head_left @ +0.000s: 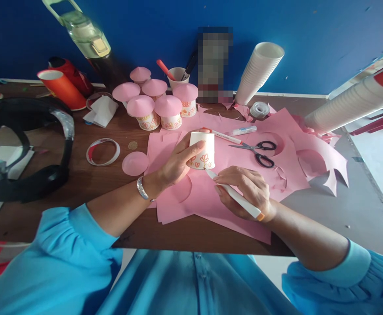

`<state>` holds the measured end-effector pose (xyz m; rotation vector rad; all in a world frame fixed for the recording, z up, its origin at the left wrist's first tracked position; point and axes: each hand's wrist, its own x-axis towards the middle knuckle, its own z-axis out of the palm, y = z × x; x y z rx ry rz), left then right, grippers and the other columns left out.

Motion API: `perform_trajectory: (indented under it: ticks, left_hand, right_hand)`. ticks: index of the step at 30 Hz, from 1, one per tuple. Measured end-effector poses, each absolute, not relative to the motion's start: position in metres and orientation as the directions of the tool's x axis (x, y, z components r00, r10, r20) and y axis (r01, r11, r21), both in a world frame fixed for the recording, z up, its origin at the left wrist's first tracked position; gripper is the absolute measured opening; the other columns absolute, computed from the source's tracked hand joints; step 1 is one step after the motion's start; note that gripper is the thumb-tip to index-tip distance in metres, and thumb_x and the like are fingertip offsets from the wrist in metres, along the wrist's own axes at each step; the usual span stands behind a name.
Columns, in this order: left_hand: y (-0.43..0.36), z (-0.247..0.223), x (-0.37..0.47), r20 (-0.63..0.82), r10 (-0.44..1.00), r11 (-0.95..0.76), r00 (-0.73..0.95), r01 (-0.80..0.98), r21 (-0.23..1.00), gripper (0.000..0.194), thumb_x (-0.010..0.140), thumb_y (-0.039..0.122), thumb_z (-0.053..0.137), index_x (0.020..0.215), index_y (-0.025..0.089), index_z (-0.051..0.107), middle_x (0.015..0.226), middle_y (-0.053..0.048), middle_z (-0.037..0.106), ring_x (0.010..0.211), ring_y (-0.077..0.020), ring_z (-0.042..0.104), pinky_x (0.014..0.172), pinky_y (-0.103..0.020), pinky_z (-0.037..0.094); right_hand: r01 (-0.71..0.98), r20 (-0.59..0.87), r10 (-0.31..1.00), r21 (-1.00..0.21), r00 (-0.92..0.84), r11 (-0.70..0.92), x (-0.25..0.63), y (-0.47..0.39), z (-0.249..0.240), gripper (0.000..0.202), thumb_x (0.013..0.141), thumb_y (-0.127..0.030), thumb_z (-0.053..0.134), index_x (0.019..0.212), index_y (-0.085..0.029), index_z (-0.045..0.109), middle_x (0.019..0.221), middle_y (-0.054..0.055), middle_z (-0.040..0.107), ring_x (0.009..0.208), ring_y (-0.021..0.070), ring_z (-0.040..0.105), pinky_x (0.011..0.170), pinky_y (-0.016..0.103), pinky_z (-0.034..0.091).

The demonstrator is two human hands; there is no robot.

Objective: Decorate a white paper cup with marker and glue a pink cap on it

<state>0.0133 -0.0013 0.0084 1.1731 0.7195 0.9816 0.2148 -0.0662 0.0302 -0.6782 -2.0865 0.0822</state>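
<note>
My left hand [178, 162] holds a white paper cup [202, 144] upside down, its thumb across the front. Orange flower drawings run around the cup near its rim. My right hand [245, 190] is closed around a white marker [239, 200] with an orange end, and the marker's tip is at the cup's lower edge. Beneath both hands lie pink paper sheets [174, 205]. Black-handled scissors [257, 151] and a second marker [226, 136] rest on the paper beyond the cup. Several decorated cups with pink cone tops [167, 106] stand farther back.
At the left are a black headset [68, 153], a tape roll [103, 152] and a loose pink cone [135, 163]. A bottle [89, 37], a cup holding pens [178, 81] and a tall stack of cups [260, 70] stand along the blue wall. Another cup stack [345, 105] leans at the right.
</note>
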Motion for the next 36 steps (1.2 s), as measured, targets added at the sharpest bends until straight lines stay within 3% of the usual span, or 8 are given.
perform_trajectory:
  ticks: [5, 11, 18, 28, 32, 36]
  left_hand:
    - [-0.0023, 0.0127, 0.0132, 0.017, 0.904, 0.083, 0.428, -0.214, 0.973, 0.053, 0.100, 0.055, 0.063, 0.141, 0.023, 0.064, 0.150, -0.013, 0.063, 0.131, -0.0308, 0.062, 0.093, -0.036, 0.058]
    - [-0.0020, 0.0107, 0.0133, 0.028, 0.903, 0.054, 0.429, -0.178, 0.983, 0.052, 0.099, 0.057, 0.064, 0.140, 0.024, 0.065, 0.149, -0.012, 0.065, 0.131, -0.0306, 0.061, 0.101, -0.040, 0.055]
    - [-0.0030, 0.0126, 0.0127, 0.025, 0.902, 0.034, 0.430, -0.129, 0.991, 0.058, 0.097, 0.061, 0.065, 0.141, 0.024, 0.062, 0.138, -0.011, 0.069, 0.120, -0.0276, 0.065, 0.097, -0.038, 0.056]
    - [-0.0030, 0.0114, 0.0134, 0.017, 0.901, 0.105, 0.434, -0.254, 0.962, 0.054, 0.097, 0.059, 0.067, 0.138, 0.023, 0.064, 0.140, -0.011, 0.066, 0.122, -0.0285, 0.064, 0.089, -0.035, 0.057]
    - [-0.0019, 0.0170, 0.0116, 0.013, 0.897, 0.114, 0.441, -0.260, 0.959, 0.051, 0.098, 0.055, 0.067, 0.136, 0.022, 0.066, 0.137, -0.012, 0.068, 0.116, -0.0277, 0.066, 0.087, -0.036, 0.058]
    - [0.0012, 0.0142, 0.0125, -0.036, 0.905, 0.197, 0.423, -0.344, 0.918, 0.043, 0.101, 0.049, 0.062, 0.138, 0.028, 0.065, 0.140, -0.010, 0.069, 0.117, -0.0275, 0.067, 0.090, -0.040, 0.060]
  right_hand:
    - [0.451, 0.755, 0.504, -0.308, -0.420, 0.838, 0.2146, -0.0656, 0.0288, 0.020, 0.096, -0.007, 0.066, 0.110, -0.019, 0.063, 0.082, 0.003, 0.074, 0.071, 0.0172, 0.074, 0.064, 0.029, 0.064]
    - [0.452, 0.749, 0.511, -0.315, -0.421, 0.834, 0.2144, -0.0642, 0.0285, 0.020, 0.097, -0.008, 0.065, 0.113, -0.020, 0.063, 0.084, 0.003, 0.074, 0.072, 0.0168, 0.075, 0.064, 0.029, 0.064]
    - [0.419, 0.738, 0.506, -0.327, -0.446, 0.847, 0.2149, -0.0635, 0.0311, 0.022, 0.094, -0.006, 0.067, 0.111, -0.018, 0.063, 0.085, 0.005, 0.075, 0.074, 0.0177, 0.076, 0.067, 0.029, 0.064]
    - [0.420, 0.760, 0.491, -0.314, -0.426, 0.851, 0.2169, -0.0662, 0.0352, 0.025, 0.091, -0.006, 0.065, 0.112, -0.021, 0.064, 0.081, 0.001, 0.075, 0.069, 0.0174, 0.075, 0.063, 0.029, 0.065]
    - [0.425, 0.774, 0.484, -0.308, -0.408, 0.851, 0.2188, -0.0650, 0.0354, 0.026, 0.094, -0.007, 0.065, 0.116, -0.021, 0.064, 0.085, 0.003, 0.074, 0.073, 0.0180, 0.075, 0.065, 0.030, 0.065]
    - [0.455, 0.777, 0.511, -0.329, -0.367, 0.827, 0.2206, -0.0626, 0.0330, 0.026, 0.096, -0.009, 0.066, 0.120, -0.019, 0.065, 0.094, 0.007, 0.075, 0.083, 0.0203, 0.077, 0.070, 0.032, 0.066]
